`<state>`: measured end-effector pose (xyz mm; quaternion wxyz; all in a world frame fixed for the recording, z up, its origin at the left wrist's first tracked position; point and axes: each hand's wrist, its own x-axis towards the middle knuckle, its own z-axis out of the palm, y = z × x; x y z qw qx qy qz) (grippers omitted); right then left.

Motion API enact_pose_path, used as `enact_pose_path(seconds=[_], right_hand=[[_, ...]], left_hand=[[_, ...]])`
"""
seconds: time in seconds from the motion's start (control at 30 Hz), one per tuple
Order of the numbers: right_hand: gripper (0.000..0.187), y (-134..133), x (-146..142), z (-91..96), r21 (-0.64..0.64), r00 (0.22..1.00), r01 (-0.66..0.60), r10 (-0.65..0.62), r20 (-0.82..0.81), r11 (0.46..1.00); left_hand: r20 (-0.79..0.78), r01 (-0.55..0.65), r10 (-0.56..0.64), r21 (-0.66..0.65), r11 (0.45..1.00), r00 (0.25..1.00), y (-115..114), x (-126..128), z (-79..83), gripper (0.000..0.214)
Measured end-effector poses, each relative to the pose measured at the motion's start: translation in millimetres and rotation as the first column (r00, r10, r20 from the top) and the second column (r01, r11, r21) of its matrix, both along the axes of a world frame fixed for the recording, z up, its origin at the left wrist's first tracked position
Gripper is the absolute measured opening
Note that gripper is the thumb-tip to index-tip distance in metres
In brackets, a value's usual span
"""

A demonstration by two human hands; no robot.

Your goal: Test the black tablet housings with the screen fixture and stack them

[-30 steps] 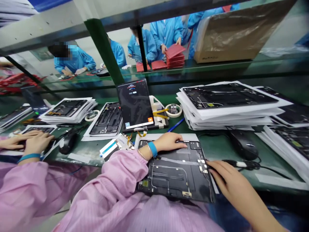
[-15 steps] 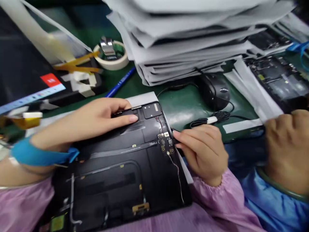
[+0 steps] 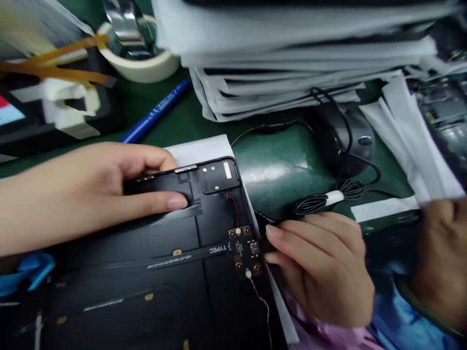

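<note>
My left hand (image 3: 134, 182) grips the top edge of an opened black tablet housing (image 3: 182, 306), thumb flat on its inner face and fingers curled behind the rim. Thin ribbon cables cross the inside. A small circuit board (image 3: 243, 250) by the right edge joins a flex strip printed TYPEC (image 3: 215, 250), with red and black wires above it and a thin twisted wire below. My right hand (image 3: 324, 267) pinches a black cable plug (image 3: 269, 245) against the housing's right side, level with that board. The fingers partly hide the plug, so how deep it sits cannot be seen.
Behind the housing stands a tall stack of sheet-wrapped items (image 3: 262, 87). A blue pen (image 3: 156, 112), a tape roll (image 3: 142, 68), a black mouse (image 3: 346, 141) and a coiled black cable (image 3: 310, 204) lie around. Another person's hand (image 3: 443, 262) is at the right.
The view has come closer, so the housing and both hands look larger. Both hands keep their hold, and the plug stays at the housing's right side.
</note>
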<state>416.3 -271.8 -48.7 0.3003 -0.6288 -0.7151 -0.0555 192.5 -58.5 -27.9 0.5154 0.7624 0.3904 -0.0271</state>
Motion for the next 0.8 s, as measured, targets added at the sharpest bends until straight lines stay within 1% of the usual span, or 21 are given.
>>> enact_pose_path(seconds=[0.07, 0.1, 0.17, 0.23, 0.37, 0.47, 0.57, 0.63, 0.67, 0.7, 0.73, 0.77, 0.8], right_hand=[[0.014, 3, -1, -0.8, 0.048, 1.0, 0.007, -0.006, -0.026, 0.999], [0.013, 4, -1, -1.3, 0.071, 0.999, 0.006, -0.003, -0.038, 0.997], [0.012, 5, 2, -3.2, 0.097, 0.999, -0.02, 0.024, -0.039, 0.995], [0.014, 7, 7, -7.9, 0.093, 0.998, -0.059, 0.061, -0.013, 0.994], [0.023, 14, 18, -20.2, 0.088, 0.994, -0.107, 0.107, -0.002, 0.99], [0.025, 16, 23, -24.2, 0.095, 0.992, -0.124, 0.124, 0.006, 0.988], [0.023, 16, 24, -23.9, 0.108, 0.991, -0.137, 0.136, 0.02, 0.985], [0.021, 17, 24, -23.2, 0.115, 0.99, -0.14, 0.138, 0.027, 0.983], [0.021, 18, 23, -23.0, 0.114, 0.99, -0.138, 0.135, 0.031, 0.984], [0.021, 19, 23, -22.9, 0.111, 0.991, -0.135, 0.132, 0.035, 0.985], [0.021, 20, 22, -23.0, 0.109, 0.991, -0.132, 0.128, 0.038, 0.985], [0.021, 20, 22, -23.3, 0.105, 0.991, -0.13, 0.126, 0.039, 0.986], [0.022, 21, 22, -23.8, 0.103, 0.991, -0.13, 0.127, 0.039, 0.986]], left_hand=[[0.003, 0.132, -0.132, 0.007, 0.991, 0.991, -4, 10, 6.9, 0.031], [0.013, 0.168, -0.169, 0.04, 0.985, 0.986, -6, 14, 10.7, 0.034], [0.049, 0.182, -0.19, 0.139, 0.973, 0.981, -10, 20, 17.1, 0.038], [0.076, 0.198, -0.217, 0.2, 0.96, 0.973, -10, 22, 20.0, 0.038], [0.123, 0.192, -0.229, 0.257, 0.947, 0.965, -2, 20, 17.9, 0.04], [0.147, 0.186, -0.231, 0.268, 0.945, 0.962, 2, 20, 12.0, 0.043], [0.146, 0.193, -0.241, 0.28, 0.94, 0.959, 0, 24, 6.0, 0.046], [0.128, 0.186, -0.235, 0.311, 0.932, 0.964, -7, 26, 8.2, 0.045], [0.125, 0.158, -0.217, 0.366, 0.917, 0.968, -12, 24, 13.1, 0.043], [0.135, 0.108, -0.188, 0.456, 0.883, 0.973, -17, 20, 21.0, 0.04], [0.17, 0.023, -0.144, 0.564, 0.825, 0.975, -20, 11, 31.6, 0.038], [0.232, -0.091, -0.088, 0.661, 0.745, 0.969, -22, -1, 44.6, 0.037], [0.312, -0.221, -0.023, 0.72, 0.658, 0.95, -20, -17, 58.8, 0.035]])
